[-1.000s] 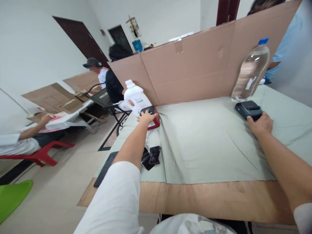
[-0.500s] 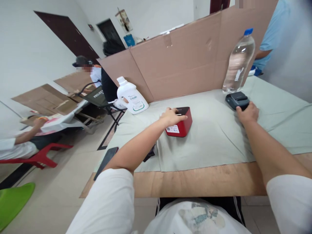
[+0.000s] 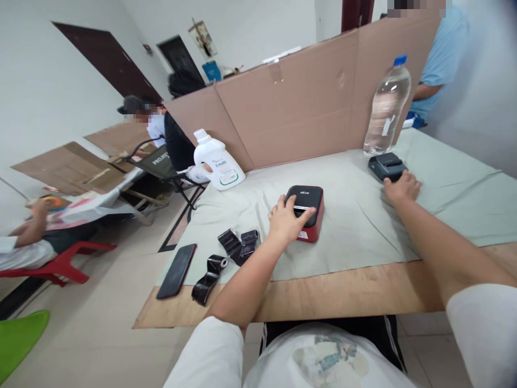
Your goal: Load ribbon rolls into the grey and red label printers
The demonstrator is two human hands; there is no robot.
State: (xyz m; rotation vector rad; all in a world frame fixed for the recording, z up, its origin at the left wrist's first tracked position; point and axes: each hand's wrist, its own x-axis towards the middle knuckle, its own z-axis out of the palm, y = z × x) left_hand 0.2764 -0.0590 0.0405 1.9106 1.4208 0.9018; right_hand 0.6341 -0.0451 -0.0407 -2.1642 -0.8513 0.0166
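Observation:
My left hand lies over a red box-shaped device with a black top, which looks like a small label printer. Its fingers are spread across the top around a light slot. Farther right, my right hand touches the near corner of a dark portable printer, thumb on the front and fingers apart at the right side. Left of my forearm lie a curled black ribbon roll and more crumpled black ribbon. A dark phone rests beside them.
A white detergent jug and a tall water bottle stand before a cardboard partition. A pale cloth covers the table, leaving a wooden front edge. Other people sit at the left and behind the partition.
The red device has come nearer, and its black top now shows more. My left hand is turned over its top. More of the black ribbon has come into view. The dark printer stays by the bottle.

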